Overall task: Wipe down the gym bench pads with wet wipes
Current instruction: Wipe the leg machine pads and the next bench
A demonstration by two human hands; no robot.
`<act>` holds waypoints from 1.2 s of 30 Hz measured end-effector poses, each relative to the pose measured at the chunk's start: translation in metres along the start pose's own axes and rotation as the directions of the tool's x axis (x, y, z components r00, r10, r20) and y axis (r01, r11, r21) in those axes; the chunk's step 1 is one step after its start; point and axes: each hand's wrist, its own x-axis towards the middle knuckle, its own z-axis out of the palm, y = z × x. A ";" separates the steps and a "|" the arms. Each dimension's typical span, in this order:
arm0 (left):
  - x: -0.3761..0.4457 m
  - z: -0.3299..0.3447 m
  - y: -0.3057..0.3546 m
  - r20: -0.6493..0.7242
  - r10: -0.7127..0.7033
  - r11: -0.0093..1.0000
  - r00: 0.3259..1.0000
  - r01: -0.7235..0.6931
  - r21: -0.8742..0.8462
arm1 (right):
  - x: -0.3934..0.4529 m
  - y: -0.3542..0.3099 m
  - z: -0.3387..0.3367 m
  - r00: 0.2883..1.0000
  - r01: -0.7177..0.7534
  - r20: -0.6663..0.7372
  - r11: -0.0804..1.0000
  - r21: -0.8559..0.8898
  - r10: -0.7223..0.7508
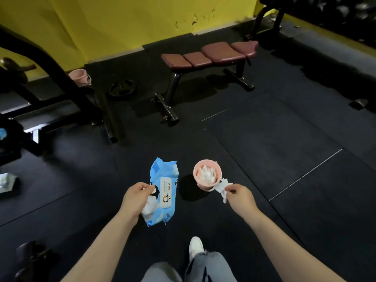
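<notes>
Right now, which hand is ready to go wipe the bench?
Probably the right hand: it already pinches a loose white wet wipe beside the pink bucket. The left hand is busy gripping the blue wet-wipe pack. The maroon bench pads are across the floor, not yet reached.

Yellow wall [122, 23] along top of frame; black weight plate [121, 88] flat on dark floor mats [274, 143], left of centre; second pink bucket [80, 76] at upper left.
</notes>
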 end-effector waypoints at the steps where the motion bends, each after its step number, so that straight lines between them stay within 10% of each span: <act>1: 0.014 0.005 0.014 0.002 0.000 1.000 1.000 0.000 0.001 | 0.020 -0.011 -0.002 1.000 0.014 0.001 1.000 -0.026 -0.014; 8: 0.100 0.038 0.090 0.066 0.002 1.000 0.998 -0.003 0.023 | 0.132 -0.052 -0.019 0.979 -0.032 0.195 0.985 -0.171 0.065; 18: 0.196 0.119 0.186 0.332 0.070 0.955 0.941 -0.159 0.250 | 0.173 -0.047 -0.056 0.971 -0.238 0.011 0.971 0.028 0.238; 36: 0.106 0.447 0.287 0.805 0.011 0.827 0.593 -0.458 0.327 | 0.128 0.095 -0.218 0.766 -0.311 -0.307 0.743 0.593 0.565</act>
